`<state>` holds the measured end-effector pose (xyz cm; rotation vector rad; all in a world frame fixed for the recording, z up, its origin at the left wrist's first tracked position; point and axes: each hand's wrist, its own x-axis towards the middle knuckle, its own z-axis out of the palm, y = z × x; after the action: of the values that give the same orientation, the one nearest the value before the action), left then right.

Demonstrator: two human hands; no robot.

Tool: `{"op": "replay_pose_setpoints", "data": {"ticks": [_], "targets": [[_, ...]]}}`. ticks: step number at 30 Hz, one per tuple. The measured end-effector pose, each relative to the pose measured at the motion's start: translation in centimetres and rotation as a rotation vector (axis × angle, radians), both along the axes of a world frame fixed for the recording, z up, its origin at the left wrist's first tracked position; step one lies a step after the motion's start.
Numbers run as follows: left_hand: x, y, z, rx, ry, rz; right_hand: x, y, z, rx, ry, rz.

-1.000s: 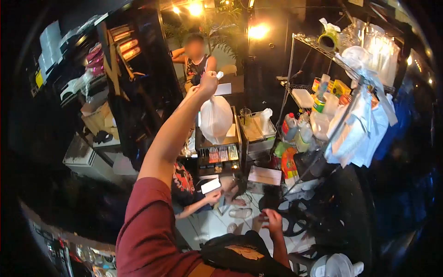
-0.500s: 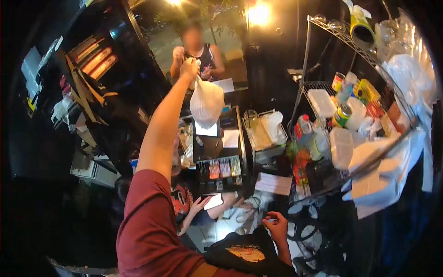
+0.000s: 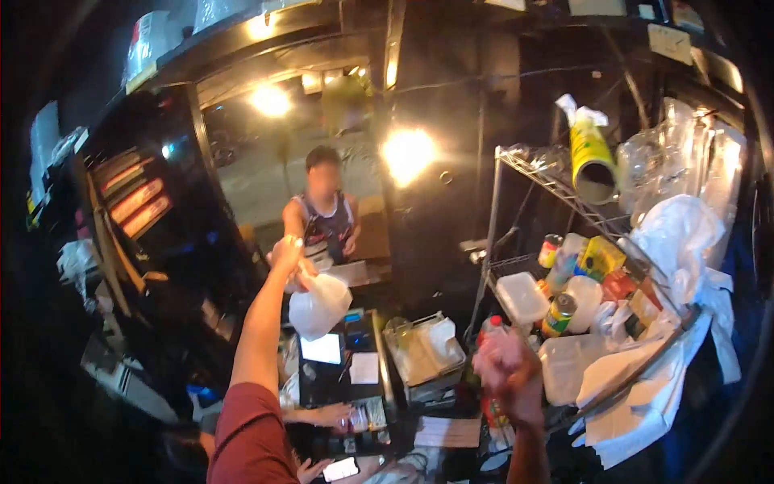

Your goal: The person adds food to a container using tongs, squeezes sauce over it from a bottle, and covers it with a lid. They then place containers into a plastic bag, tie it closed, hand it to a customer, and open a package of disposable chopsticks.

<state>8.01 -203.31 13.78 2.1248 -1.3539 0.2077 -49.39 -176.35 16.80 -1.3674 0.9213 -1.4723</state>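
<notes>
My left arm, in a maroon sleeve, reaches forward to the window opening. At its end my left hand is closed at the gathered neck of a white plastic bag, which hangs full and tilted above the counter. A person outside the window stretches an arm to my left hand; their hand and mine overlap, so who bears the bag's weight is unclear. My right hand is raised at lower right, in front of the shelf. It is smeared by motion and looks pinkish; whether it holds anything cannot be made out.
A dark counter holds a bright tablet, white paper and a money tray, with a seated co-worker's hand over it. Their phone glows below. A wire basket stands beside. At right, a metal rack bears tins and plastic containers.
The view has tilted up. The bag sits lower and nearer the person outside, whose arm now reaches to it. My right hand has risen. The co-worker's hand has come over the money tray.
</notes>
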Motion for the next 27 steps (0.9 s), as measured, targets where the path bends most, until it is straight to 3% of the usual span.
{"op": "replay_pose_setpoints", "data": {"ticks": [2, 3, 4, 5, 8, 11, 13, 14, 15, 16, 17, 19, 22, 23, 26, 27], "targets": [[1.3, -1.1, -1.9, -0.034, 0.039, -0.02, 1.0, -2.6, 10.9, -0.323, -0.123, -0.065], [1.3, -1.7, -2.5, -0.059, 0.09, 0.007, 1.0, -5.3, 14.9, -0.852, -0.116, -0.106], [1.4, -2.0, -2.9, -0.078, 0.138, 0.04, 1.3, -5.6, 20.0, -0.793, -0.016, -0.263], [1.5, -2.2, -3.3, -0.154, 0.18, 0.063, 2.6, -7.2, 24.3, -0.913, -0.102, -0.344], [2.1, -2.5, -1.7, -0.193, 0.393, 0.137, 4.1, -12.0, 35.5, -1.105, 0.022, -0.219], [2.3, -0.6, 1.2, -0.283, 0.734, -0.056, 7.2, -14.8, 43.9, -1.16, 0.379, -0.335], [3.2, -3.1, -0.3, -0.64, 0.511, 0.072, 10.2, -18.0, 48.3, -1.163, 0.495, -0.439], [4.0, -4.4, -1.3, -0.807, 0.388, 0.144, 12.4, -21.2, 50.7, -1.292, 0.473, -0.597], [4.0, -4.9, -2.5, -0.934, 0.542, 0.039, 14.5, -23.3, 52.3, -1.417, 0.443, -0.757], [3.9, -5.4, -3.5, -1.067, 0.693, -0.064, 15.8, -22.6, 52.6, -1.368, 0.534, -0.793], [0.8, -2.0, -3.0, -1.121, 0.966, -0.357, 17.1, -21.5, 52.7, -1.322, 0.629, -0.823], [-13.1, 11.3, 3.4, -1.105, 1.218, -0.297, 19.5, -21.7, 54.5, -1.233, 0.727, -0.815], [-22.5, 24.6, 3.1, -0.886, 1.025, -0.354, 20.6, -19.8, 55.4, -1.047, 0.766, -0.596], [-23.4, 27.2, 1.0, -0.821, 1.05, -0.323, 21.2, -20.9, 56.5, -1.021, 0.846, -0.654], [-24.5, 32.5, -7.1, -0.646, 1.375, -0.145, 21.6, -29.8, 60.5, -1.064, 0.659, -0.343], [-24.9, 33.8, -7.0, -0.623, 1.393, -0.123, 21.7, -29.3, 59.3, -1.135, 0.595, -0.556]]}}
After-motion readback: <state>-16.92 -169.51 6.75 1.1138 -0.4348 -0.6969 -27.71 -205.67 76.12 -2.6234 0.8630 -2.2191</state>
